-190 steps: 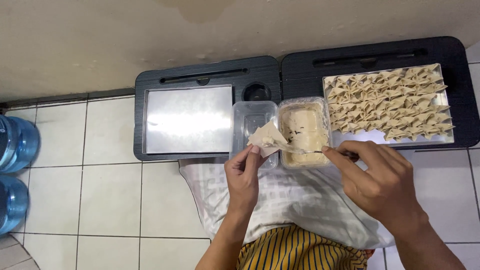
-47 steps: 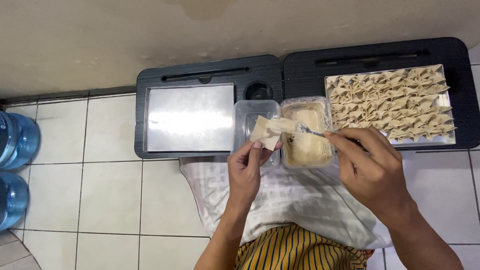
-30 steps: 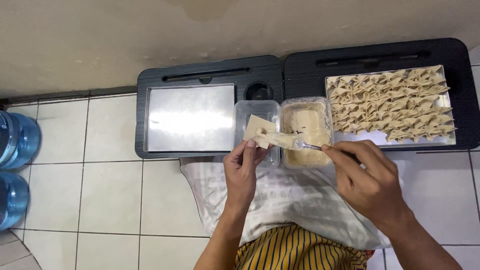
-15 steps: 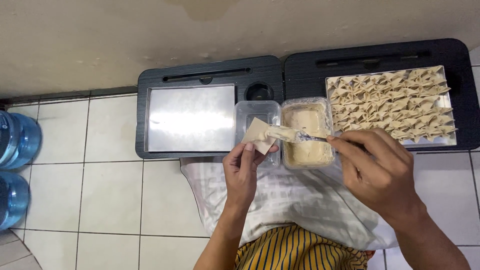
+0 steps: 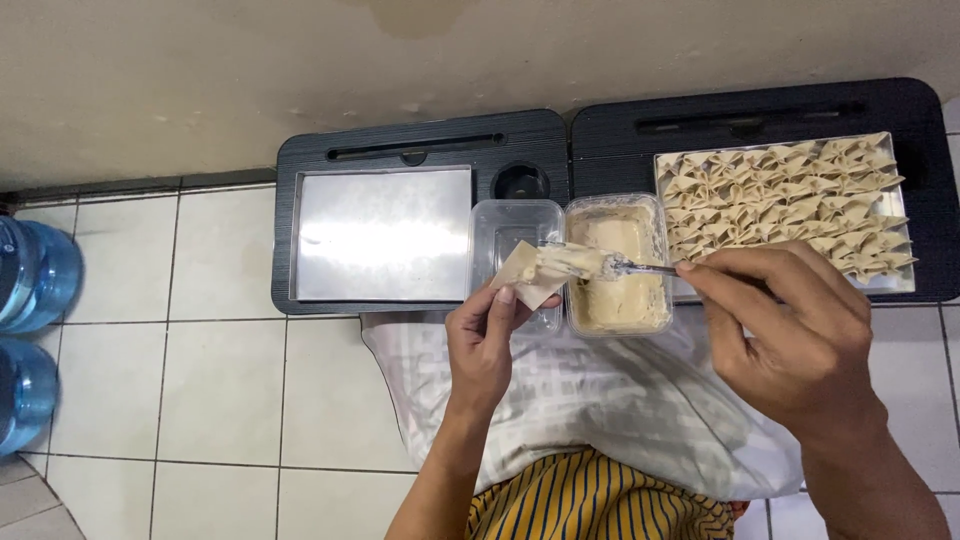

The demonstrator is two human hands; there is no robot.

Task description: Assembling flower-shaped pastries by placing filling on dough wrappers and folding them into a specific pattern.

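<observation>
While the left hand (image 5: 480,345) pinches a wrapper (image 5: 528,275) flat, the right hand (image 5: 790,335), fingers clamped on a spoon (image 5: 640,267), spreads filling (tub (image 5: 620,300) set close below).

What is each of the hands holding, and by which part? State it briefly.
Left hand holds a wrapper by its lower edge, between the fingertips. Right hand pinches the handle end of a utensil, whose tip spreads filling on the wrapper.

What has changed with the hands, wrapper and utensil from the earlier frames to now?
The right hand has brought the metal utensil from the filling container over to the wrapper and is spreading filling on it. The left hand still holds the wrapper. The tray of folded dumplings and the bare tray are unchanged.
</observation>
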